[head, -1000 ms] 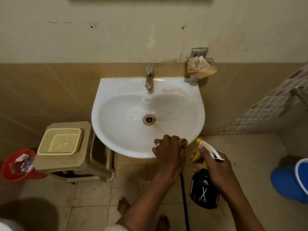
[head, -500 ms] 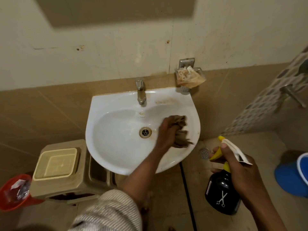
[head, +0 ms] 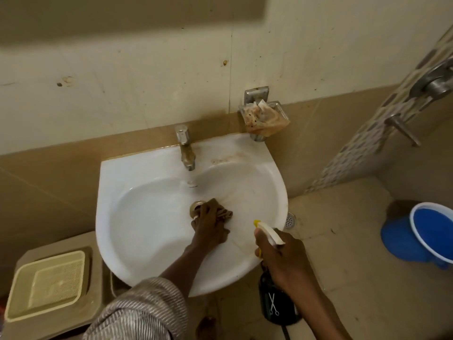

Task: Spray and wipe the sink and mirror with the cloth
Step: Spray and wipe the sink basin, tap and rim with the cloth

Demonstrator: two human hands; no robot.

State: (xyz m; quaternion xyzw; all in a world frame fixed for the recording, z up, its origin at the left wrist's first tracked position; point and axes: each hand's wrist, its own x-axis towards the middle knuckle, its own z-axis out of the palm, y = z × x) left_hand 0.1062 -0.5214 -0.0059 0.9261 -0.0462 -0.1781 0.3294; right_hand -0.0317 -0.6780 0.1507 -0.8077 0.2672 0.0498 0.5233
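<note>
A white wall-hung sink point(head: 137, 241) with brown stains fills the middle of the view. My left hand point(head: 208, 229) presses a crumpled brown cloth point(head: 221, 212) onto the basin floor beside the drain point(head: 196, 207), partly covering it. My right hand point(head: 282, 256) grips a black spray bottle point(head: 274, 305) with a white and yellow trigger head point(head: 268, 231), held at the sink's front right rim. The metal tap point(head: 185, 149) stands at the back of the sink. The mirror's lower edge point(head: 122, 18) shows dimly at the top.
A beige plastic stool point(head: 61, 312) with a cream tray point(head: 46, 285) stands left of the sink. A wall soap holder point(head: 264, 114) with a stained wrapper hangs at the back right. A blue bucket point(head: 426, 231) sits on the floor at right, below shower fittings point(head: 434, 82).
My left hand slid the cloth from the right inner wall of the basin down to the drain. My right hand brought the bottle closer to the sink's front rim. The view tilted upward.
</note>
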